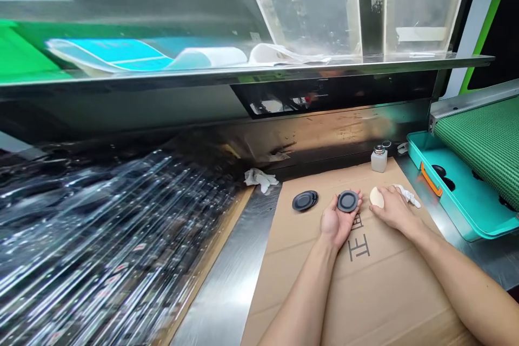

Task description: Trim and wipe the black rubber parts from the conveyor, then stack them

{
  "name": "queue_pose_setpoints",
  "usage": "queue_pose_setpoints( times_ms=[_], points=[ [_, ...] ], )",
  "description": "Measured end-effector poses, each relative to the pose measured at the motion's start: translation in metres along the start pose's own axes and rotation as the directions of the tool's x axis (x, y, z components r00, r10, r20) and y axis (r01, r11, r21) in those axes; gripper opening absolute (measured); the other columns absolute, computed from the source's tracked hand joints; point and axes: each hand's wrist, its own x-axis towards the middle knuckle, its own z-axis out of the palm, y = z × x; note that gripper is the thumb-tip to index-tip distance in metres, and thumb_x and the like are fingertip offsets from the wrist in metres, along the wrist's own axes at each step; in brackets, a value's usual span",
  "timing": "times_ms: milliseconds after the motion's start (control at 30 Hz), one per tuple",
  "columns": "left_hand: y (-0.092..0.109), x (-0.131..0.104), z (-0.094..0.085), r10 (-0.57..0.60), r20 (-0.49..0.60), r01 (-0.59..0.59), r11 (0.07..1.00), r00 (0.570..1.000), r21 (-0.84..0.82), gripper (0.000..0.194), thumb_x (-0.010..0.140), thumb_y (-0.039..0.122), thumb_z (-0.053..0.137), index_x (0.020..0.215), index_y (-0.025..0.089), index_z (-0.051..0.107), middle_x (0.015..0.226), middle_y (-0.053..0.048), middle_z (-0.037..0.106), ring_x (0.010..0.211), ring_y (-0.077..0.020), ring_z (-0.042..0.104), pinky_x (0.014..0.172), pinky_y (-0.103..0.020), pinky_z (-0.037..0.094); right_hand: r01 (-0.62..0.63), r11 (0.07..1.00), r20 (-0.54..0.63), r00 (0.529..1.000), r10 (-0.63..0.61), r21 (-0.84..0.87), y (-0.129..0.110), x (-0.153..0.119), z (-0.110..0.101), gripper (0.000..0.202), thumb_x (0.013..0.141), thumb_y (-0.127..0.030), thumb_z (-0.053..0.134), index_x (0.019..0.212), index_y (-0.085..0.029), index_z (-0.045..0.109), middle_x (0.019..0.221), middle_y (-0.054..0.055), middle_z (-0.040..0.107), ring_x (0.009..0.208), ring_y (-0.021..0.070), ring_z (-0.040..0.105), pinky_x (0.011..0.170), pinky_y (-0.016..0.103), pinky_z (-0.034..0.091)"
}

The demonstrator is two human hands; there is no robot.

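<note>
My left hand is palm up and holds a dark grey round disc with a raised ring, gripped at its edge by thumb and fingers. Just to the right, my right hand pinches a cream-coloured rounded pad, held apart from the disc. Several similar dark discs lie in an overlapping pile left of my left hand. A crumpled white cloth is partly hidden behind my right fingers. Beneath both hands lies a cardboard sheet with printed black characters.
A small whitish bottle with a metal top stands at the cardboard's far edge. On the right, a turquoise bin with dark pieces sits beside a green conveyor belt. Stacked clear plastic trays fill the left; a metal shelf spans above.
</note>
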Motion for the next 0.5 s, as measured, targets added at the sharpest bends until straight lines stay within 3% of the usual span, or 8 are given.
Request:
queue_pose_setpoints(
  times_ms=[100, 200, 300, 400, 500],
  points=[
    [0.000, -0.001, -0.001, -0.012, 0.011, 0.012, 1.000, 1.000, 0.019, 0.042, 0.103, 0.033, 0.032, 0.123, 0.007, 0.059, 0.124, -0.025, 0.066, 0.109, -0.0295, 0.069, 0.082, -0.040, 0.060, -0.037, 0.998, 0.031, 0.999, 0.038, -0.043, -0.006, -0.003, -0.010, 0.042, 0.082, -0.044, 0.066, 0.112, -0.013, 0.064, 0.111, 0.018, 0.062, 0.109, 0.0338, 0.054, 0.090, 0.041, 0.040],
    [-0.002, -0.001, -0.001, 0.049, 0.010, -0.050, 0.998, 0.999, 0.049, 0.038, 0.103, 0.032, 0.035, 0.119, 0.008, 0.060, 0.119, -0.023, 0.069, 0.107, -0.0283, 0.070, 0.084, -0.040, 0.059, -0.013, 0.999, -0.027, 1.000, 0.014, 0.039, -0.017, -0.008, -0.018, 0.033, 0.081, -0.038, 0.065, 0.105, -0.015, 0.065, 0.105, 0.014, 0.062, 0.100, 0.0293, 0.056, 0.085, 0.038, 0.042],
    [-0.005, -0.001, -0.001, 0.113, -0.001, -0.113, 0.992, 0.994, 0.050, 0.035, 0.102, 0.031, 0.038, 0.117, 0.010, 0.062, 0.111, -0.018, 0.072, 0.105, -0.0253, 0.070, 0.090, -0.040, 0.057, 0.137, 0.970, -0.112, 0.987, -0.117, 0.202, -0.030, -0.014, -0.021, 0.034, 0.081, -0.030, 0.063, 0.115, -0.022, 0.064, 0.103, 0.007, 0.061, 0.096, 0.0236, 0.056, 0.082, 0.033, 0.043],
    [-0.009, -0.001, 0.000, 0.114, 0.035, -0.116, 0.991, 0.993, 0.065, 0.034, 0.102, 0.030, 0.039, 0.115, 0.011, 0.064, 0.107, -0.016, 0.073, 0.106, -0.0242, 0.069, 0.095, -0.041, 0.055, 0.261, 0.928, -0.054, 0.965, -0.256, 0.267, -0.035, -0.017, -0.015, 0.037, 0.083, -0.024, 0.061, 0.120, -0.024, 0.062, 0.099, 0.004, 0.058, 0.089, 0.0201, 0.056, 0.081, 0.031, 0.045],
    [-0.015, 0.000, -0.001, 0.115, 0.107, -0.128, 0.984, 0.988, 0.122, 0.031, 0.100, 0.031, 0.045, 0.111, 0.011, 0.066, 0.107, -0.016, 0.073, 0.107, -0.0248, 0.069, 0.098, -0.041, 0.053, 0.289, 0.919, -0.023, 0.956, -0.294, 0.268, -0.034, -0.015, -0.006, 0.033, 0.085, -0.023, 0.059, 0.118, -0.022, 0.063, 0.103, 0.005, 0.055, 0.088, 0.0186, 0.056, 0.082, 0.031, 0.046]
  ],
)
